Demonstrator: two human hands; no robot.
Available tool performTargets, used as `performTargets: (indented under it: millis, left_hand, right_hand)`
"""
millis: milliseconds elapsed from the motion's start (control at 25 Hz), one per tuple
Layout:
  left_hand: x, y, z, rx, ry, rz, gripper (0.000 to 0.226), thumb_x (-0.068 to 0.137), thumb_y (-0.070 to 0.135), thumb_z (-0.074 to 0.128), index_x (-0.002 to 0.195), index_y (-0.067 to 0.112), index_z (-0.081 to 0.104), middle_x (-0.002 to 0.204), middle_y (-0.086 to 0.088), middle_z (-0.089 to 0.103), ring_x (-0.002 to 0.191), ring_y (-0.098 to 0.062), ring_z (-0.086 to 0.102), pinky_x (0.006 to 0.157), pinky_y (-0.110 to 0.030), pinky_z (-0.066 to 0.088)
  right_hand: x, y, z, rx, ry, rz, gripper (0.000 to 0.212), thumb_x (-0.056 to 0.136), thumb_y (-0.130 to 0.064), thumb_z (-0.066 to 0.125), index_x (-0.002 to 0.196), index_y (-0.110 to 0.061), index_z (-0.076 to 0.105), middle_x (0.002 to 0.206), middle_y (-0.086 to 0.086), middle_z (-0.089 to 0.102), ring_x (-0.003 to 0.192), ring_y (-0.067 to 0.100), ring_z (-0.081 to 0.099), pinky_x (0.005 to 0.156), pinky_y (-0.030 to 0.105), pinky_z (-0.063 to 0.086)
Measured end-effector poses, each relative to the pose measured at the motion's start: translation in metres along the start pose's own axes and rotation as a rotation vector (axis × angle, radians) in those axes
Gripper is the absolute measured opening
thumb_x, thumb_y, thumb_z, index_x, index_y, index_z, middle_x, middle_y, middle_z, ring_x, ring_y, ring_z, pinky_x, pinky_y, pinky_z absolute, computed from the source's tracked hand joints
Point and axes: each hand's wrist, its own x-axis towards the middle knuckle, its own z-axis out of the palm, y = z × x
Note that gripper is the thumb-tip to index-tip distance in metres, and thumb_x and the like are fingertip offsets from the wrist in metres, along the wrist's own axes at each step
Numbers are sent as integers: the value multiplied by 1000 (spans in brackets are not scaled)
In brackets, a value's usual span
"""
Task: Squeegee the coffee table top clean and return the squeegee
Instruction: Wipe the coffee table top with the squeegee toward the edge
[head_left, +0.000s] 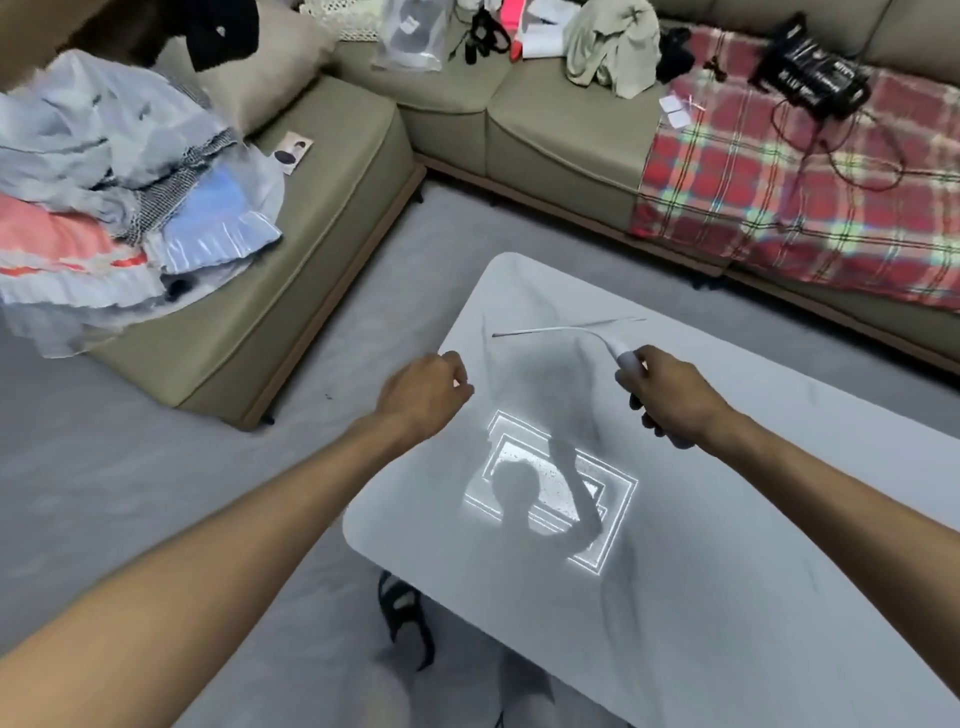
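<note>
The right hand (675, 397) is closed around the white handle of the squeegee (571, 328) — its thin blade stretches leftward over the far part of the pale coffee table top (701, 545), though contact with the surface cannot be told. The left hand (423, 395) hangs at the table's left edge with fingers curled in loosely, gripping nothing — a green sofa (561, 135) wraps around behind.

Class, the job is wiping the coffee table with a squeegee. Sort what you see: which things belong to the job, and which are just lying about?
Belongs to the job:
squeegee
coffee table
right hand holding the squeegee

Lying about:
pile of clothes
plaid blanket
sofa
black bag
</note>
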Motion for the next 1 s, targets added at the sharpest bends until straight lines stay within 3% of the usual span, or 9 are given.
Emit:
performTargets:
  millis: [120,240,320,480,640,680,760,840,1000]
  left_hand:
    - [88,-33,46,57,-95,-35,57,88,33,61,139,15,42,142,-9,47,130,-28,45,103,-41,43]
    - [153,-65,99,188,-184,-34,86,86,44,63,149,6,19,157,-18,19,147,-31,18,117,-41,25]
    - [209,-86,138,227,-173,19,95,87,48,59,152,3,7,160,-20,5,150,-31,4,121,-39,15]
    - [266,-111,189,231,-191,117,95,90,50,51,151,-3,0,162,-19,-3,151,-30,-2,121,-37,10]
    - [275,-120,208,296,-238,173,89,92,40,46,150,-7,-3,159,-27,-11,149,-37,-9,122,-39,9]
    - [276,-120,206,298,-254,174,89,92,38,46,149,-8,-3,158,-28,-12,149,-38,-9,122,-39,9]
    - [278,-119,202,314,-277,173,88,92,36,46,149,-8,-4,158,-28,-12,149,-38,-9,122,-39,10]
    - [279,-117,199,317,-309,173,89,91,35,47,149,-8,-4,158,-28,-13,149,-38,-10,122,-39,11]
    - [280,-114,195,354,-366,147,91,90,34,48,149,-8,-6,157,-28,-15,148,-39,-12,122,-40,10]
  right_hand:
    - [65,12,30,-82,23,20,28,99,-37,37,111,-14,48,92,15,60,66,29,51,47,25,36]
    - [114,19,69,-202,30,-52,38,102,-28,33,138,-15,37,106,17,63,87,35,58,70,35,49]
    - [169,11,90,-226,113,-108,43,102,-26,32,144,-19,29,109,19,65,95,40,60,86,44,49]
    - [283,-33,112,-258,269,-175,42,97,-17,36,139,-18,35,108,23,63,96,42,58,81,45,50]
    - [346,-67,136,-290,249,-188,33,92,-13,34,124,-16,43,101,18,61,82,40,55,39,26,41]
    - [354,-69,141,-320,234,-182,39,91,-12,34,129,-17,42,108,18,61,87,41,55,44,25,42]
    - [360,-65,146,-400,220,-173,51,92,-13,35,143,-19,34,124,19,59,103,43,54,70,34,43]
    - [348,-45,145,-469,210,-179,55,95,-17,35,149,-23,27,127,23,58,108,45,53,83,40,41]
    - [284,13,134,-527,148,-182,51,98,-26,35,148,-35,24,105,28,63,88,46,60,76,44,47]
